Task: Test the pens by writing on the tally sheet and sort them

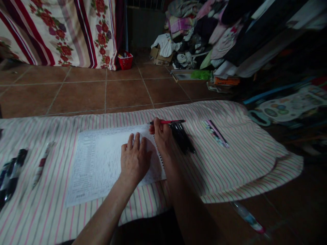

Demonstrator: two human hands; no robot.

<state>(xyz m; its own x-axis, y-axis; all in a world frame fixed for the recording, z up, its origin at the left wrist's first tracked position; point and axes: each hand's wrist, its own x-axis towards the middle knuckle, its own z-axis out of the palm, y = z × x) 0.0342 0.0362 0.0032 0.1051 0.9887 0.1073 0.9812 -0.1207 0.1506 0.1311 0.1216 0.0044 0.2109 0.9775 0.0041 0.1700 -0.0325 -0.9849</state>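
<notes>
My left hand [135, 156] lies flat, fingers spread, on a large white sheet of paper [102, 160] covered with faint writing and a printed column. Just right of it, my right hand [162, 137] is closed on a red and black pen [173, 121]. The pen lies nearly level, its tip to the left above the sheet's upper right corner. Perforations run down the sheet's right edge. Several black pens [182, 137] lie right beside my right wrist. Farther right are slim pastel patterned pens [216, 132].
A striped cloth [242, 170] covers the work surface. At the left lie several black-capped pens [15, 173] and a white and red pen [42, 165]. On the tiled floor [122, 92] stand a red basket [125, 62] and a clothes pile; a plastic bottle [247, 217] lies lower right.
</notes>
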